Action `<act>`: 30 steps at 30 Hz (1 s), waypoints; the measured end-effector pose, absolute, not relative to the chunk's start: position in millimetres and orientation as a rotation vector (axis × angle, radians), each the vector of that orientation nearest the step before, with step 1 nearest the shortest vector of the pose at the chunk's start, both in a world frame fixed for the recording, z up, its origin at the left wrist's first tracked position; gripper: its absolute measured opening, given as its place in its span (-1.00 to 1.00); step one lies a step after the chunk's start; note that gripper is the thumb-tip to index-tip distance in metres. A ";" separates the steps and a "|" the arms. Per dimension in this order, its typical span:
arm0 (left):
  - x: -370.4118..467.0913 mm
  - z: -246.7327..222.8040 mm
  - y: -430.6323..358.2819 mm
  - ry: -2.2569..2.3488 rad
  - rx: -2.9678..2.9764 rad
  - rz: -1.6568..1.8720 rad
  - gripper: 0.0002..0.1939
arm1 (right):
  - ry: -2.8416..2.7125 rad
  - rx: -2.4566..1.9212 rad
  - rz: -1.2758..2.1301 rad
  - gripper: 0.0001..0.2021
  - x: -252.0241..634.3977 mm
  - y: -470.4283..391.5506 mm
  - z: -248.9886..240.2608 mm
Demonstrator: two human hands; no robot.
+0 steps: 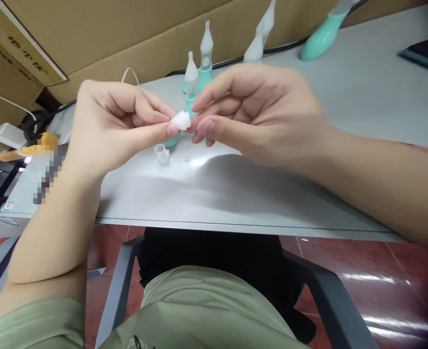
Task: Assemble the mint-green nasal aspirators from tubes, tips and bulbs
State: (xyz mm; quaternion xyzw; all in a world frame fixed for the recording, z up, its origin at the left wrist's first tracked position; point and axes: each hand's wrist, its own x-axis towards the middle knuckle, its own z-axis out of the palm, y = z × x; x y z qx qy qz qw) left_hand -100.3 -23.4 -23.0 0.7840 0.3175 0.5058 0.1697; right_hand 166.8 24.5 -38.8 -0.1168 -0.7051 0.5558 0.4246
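Between the thumb and index finger of my left hand [126, 116] is a small white silicone nozzle tip [181, 120], its wide end towards the right. My right hand [253, 106] hovers just beside that wide end, with thumb and fingers apart and loosely bent. I see nothing held in it. On the desk below lie a small clear plastic cup-like part [161, 153] with a side stub and a tiny ring [186, 159]. Behind my hands stand two teal nasal aspirators with clear chambers and white tips, a front one [191, 80] and a back one [206, 46].
Another white-tipped aspirator [255, 47] is partly hidden behind my right hand. A teal-handled one [324, 36] leans at the back right. A black cable [290, 47] runs along the cardboard [144, 29]. A white charger [10, 136] and yellow object [48, 141] are at left.
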 end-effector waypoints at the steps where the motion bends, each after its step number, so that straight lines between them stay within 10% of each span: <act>1: -98.6 -24.4 -21.8 0.888 2.208 1.431 -0.76 | -1.735 -0.284 1.392 -0.66 165.7 23.8 -39.0; 10: -81.8 -14.1 -31.1 1.124 1.920 1.239 -0.49 | -1.721 -0.298 1.162 -0.79 162.6 21.6 -45.4; 17: -75.5 -9.8 -38.0 1.108 1.982 1.225 -0.76 | -1.779 -0.251 1.212 -0.78 160.5 27.0 -49.5; 30: -79.4 -11.6 -39.6 1.192 2.034 1.038 -0.57 | -1.840 -0.312 1.409 -0.80 166.2 31.7 -45.2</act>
